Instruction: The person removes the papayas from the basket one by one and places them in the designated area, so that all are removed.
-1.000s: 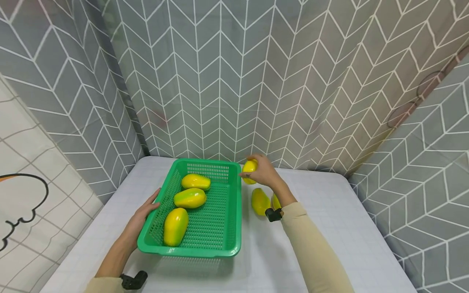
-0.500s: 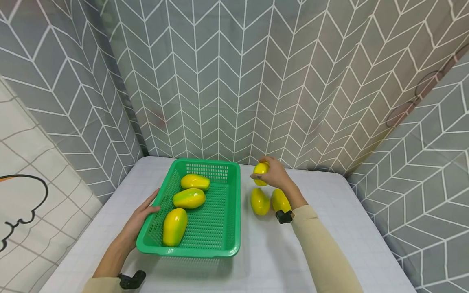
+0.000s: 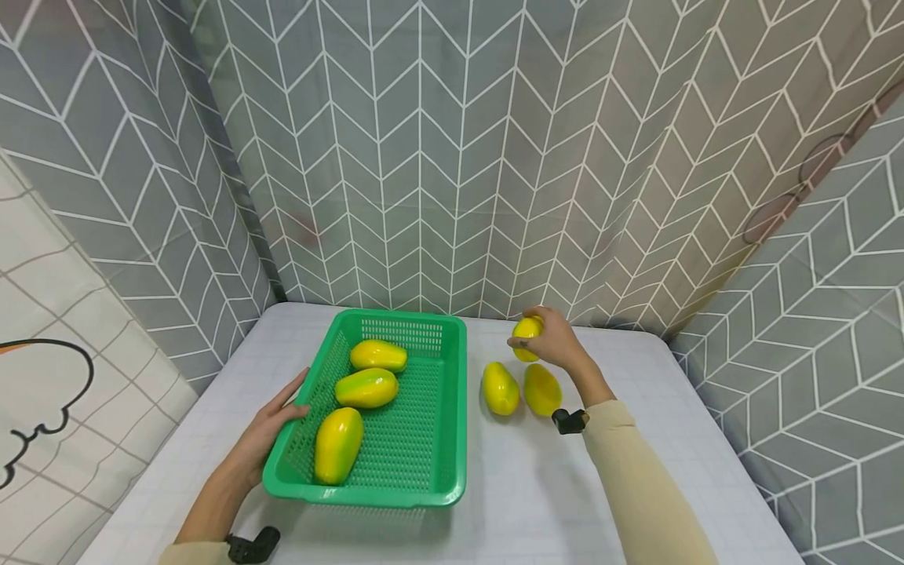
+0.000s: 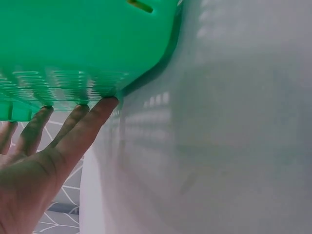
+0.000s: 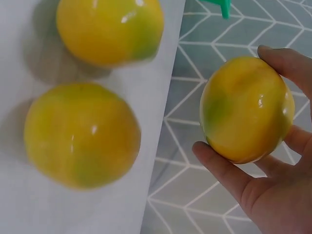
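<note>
Your right grip (image 3: 558,342) pinches yellow fruit (image 3: 525,329); glossy skin may slip, squeeze evenly. Your left grip (image 3: 268,430), straight-fingered against green basket (image 3: 460,416): press lightly.

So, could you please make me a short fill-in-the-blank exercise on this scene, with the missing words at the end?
1. The left hand touches the basket, which is coloured ____.
2. The number of fruits in the basket is ____.
3. The held fruit, in the right hand, is mostly ____ in colour.
4. In the head view, the two fruits on the table lie to the ____ of the basket.

Missing words: green; three; yellow; right.
</note>
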Tool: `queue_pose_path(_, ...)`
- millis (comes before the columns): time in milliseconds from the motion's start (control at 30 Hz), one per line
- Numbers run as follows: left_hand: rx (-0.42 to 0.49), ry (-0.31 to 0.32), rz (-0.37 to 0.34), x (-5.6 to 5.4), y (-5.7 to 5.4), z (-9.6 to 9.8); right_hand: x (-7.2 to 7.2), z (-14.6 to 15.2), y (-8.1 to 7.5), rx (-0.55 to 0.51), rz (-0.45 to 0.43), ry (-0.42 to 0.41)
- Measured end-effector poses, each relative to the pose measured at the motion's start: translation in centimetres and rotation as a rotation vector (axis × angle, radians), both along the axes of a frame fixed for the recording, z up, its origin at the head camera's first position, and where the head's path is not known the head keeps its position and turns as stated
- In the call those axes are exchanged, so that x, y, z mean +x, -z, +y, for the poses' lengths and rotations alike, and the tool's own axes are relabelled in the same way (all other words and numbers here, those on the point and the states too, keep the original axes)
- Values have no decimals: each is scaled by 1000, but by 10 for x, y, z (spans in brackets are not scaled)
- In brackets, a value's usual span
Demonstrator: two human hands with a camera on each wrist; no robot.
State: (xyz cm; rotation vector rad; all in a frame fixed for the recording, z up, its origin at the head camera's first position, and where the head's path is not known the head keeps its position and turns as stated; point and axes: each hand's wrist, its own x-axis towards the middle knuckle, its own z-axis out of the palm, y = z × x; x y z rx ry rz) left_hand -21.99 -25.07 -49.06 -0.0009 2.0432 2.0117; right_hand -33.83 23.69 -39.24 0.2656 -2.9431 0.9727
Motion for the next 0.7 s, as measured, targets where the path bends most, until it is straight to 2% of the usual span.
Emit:
queue_pose_path(300, 1, 6, 9, 10, 2, 1, 2, 24, 3, 24, 0, 36)
queue_pose_path(700, 69, 29, 3, 14, 3, 0, 8, 52, 6, 47, -28, 82)
